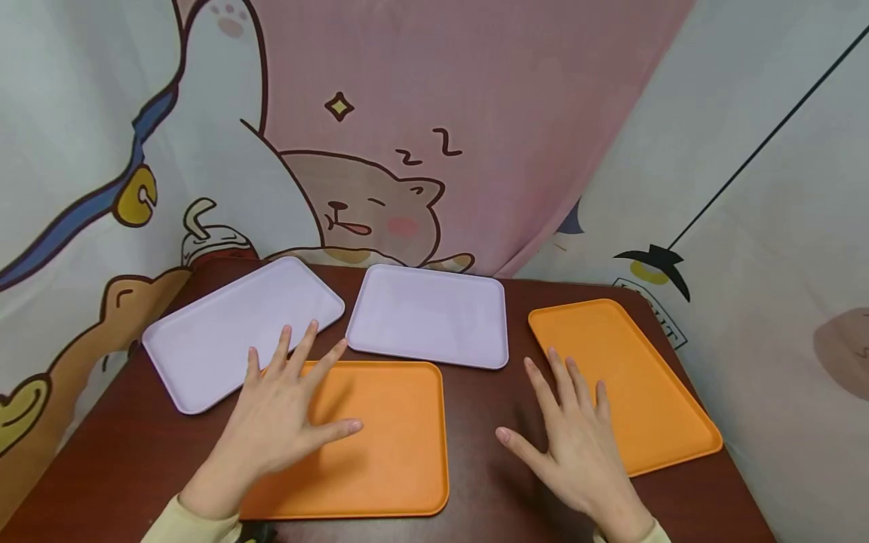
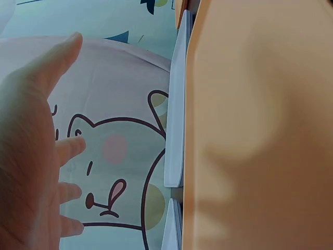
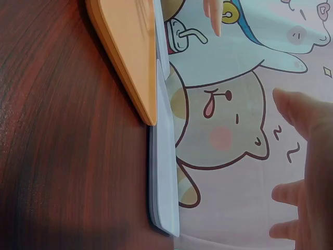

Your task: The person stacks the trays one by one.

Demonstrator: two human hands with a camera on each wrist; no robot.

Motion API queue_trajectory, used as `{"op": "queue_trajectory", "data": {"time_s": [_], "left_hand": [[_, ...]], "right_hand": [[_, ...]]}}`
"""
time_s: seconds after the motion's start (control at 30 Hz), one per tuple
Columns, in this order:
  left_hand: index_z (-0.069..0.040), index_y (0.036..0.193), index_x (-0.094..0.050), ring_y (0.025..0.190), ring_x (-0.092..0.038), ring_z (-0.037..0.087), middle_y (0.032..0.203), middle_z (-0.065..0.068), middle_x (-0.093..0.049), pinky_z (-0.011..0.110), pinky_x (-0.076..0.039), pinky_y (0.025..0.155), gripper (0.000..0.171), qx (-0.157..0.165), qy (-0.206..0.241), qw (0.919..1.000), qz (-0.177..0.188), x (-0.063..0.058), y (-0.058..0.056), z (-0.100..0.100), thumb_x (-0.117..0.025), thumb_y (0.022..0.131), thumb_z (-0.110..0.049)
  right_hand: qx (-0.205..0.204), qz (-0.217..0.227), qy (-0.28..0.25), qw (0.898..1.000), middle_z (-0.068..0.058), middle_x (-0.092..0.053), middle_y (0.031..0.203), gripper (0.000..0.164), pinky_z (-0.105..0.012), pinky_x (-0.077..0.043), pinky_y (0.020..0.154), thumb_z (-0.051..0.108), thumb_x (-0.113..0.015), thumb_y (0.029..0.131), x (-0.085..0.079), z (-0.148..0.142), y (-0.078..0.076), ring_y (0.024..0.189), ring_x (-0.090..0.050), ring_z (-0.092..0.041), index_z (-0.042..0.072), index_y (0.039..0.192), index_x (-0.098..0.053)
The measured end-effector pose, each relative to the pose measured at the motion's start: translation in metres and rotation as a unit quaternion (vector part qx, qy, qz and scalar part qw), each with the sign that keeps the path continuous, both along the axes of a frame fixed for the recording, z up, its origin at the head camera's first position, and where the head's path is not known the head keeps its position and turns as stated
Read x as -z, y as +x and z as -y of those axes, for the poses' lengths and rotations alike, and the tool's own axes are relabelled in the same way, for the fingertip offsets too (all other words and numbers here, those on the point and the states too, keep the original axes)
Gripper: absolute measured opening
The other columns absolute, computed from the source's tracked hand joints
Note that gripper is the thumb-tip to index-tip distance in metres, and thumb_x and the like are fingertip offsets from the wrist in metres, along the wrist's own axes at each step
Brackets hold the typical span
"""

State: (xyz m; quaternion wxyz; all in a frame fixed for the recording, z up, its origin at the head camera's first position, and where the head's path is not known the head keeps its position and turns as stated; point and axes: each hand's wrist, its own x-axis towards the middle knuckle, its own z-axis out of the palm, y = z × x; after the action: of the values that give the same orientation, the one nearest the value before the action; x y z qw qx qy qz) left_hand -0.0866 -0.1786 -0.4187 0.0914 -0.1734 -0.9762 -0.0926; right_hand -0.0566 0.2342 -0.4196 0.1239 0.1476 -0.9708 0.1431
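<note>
In the head view my left hand (image 1: 281, 418) is held with fingers spread over the left edge of an orange tray (image 1: 394, 452). Its shadow falls on that tray, and the left wrist view shows a gap between hand and tray. My right hand (image 1: 577, 445), fingers also spread, hovers above the brown table, partly in front of a second orange tray (image 1: 645, 385) that lies slanted at the right. Neither hand holds anything. Behind them lie two pale lilac trays, a slanted left tray (image 1: 231, 324) and a middle tray (image 1: 428, 317).
The dark brown wooden table (image 1: 475, 452) carries all the trays. A cartoon-printed curtain (image 1: 529, 113) hangs along its back and sides. A small dark object (image 1: 258, 532) shows at the bottom edge, near the left sleeve (image 1: 193, 524); its kind is unclear.
</note>
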Motion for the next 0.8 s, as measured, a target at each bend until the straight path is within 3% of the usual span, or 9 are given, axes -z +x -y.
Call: {"op": "queue_trajectory", "data": {"time_s": [0.43, 0.8], "left_hand": [[-0.034, 0.168, -0.03, 0.156, -0.012, 0.051, 0.175, 0.015, -0.014, 0.086, -0.006, 0.111, 0.108, -0.016, 0.01, 0.9998, -0.005, -0.004, -0.002, 0.006, -0.055, 0.082, -0.093], [-0.033, 0.169, -0.029, 0.156, -0.011, 0.051, 0.176, 0.012, -0.008, 0.085, -0.008, 0.112, 0.106, -0.031, 0.026, 0.9991, 0.012, -0.007, -0.001, 0.016, -0.051, 0.084, -0.093]], "right_hand": [[0.012, 0.015, -0.034, 0.999, -0.019, -0.02, 0.172, 0.095, -0.082, -0.009, 0.114, 0.064, -0.069, 0.095, -0.004, 0.002, 0.002, 0.153, -0.019, -0.049, 0.022, 0.169, -0.028], [0.006, 0.029, -0.082, 0.996, -0.02, -0.022, 0.171, 0.096, -0.081, -0.018, 0.112, 0.059, -0.075, 0.093, -0.007, 0.004, 0.002, 0.146, -0.03, -0.055, 0.025, 0.169, -0.028]]}}
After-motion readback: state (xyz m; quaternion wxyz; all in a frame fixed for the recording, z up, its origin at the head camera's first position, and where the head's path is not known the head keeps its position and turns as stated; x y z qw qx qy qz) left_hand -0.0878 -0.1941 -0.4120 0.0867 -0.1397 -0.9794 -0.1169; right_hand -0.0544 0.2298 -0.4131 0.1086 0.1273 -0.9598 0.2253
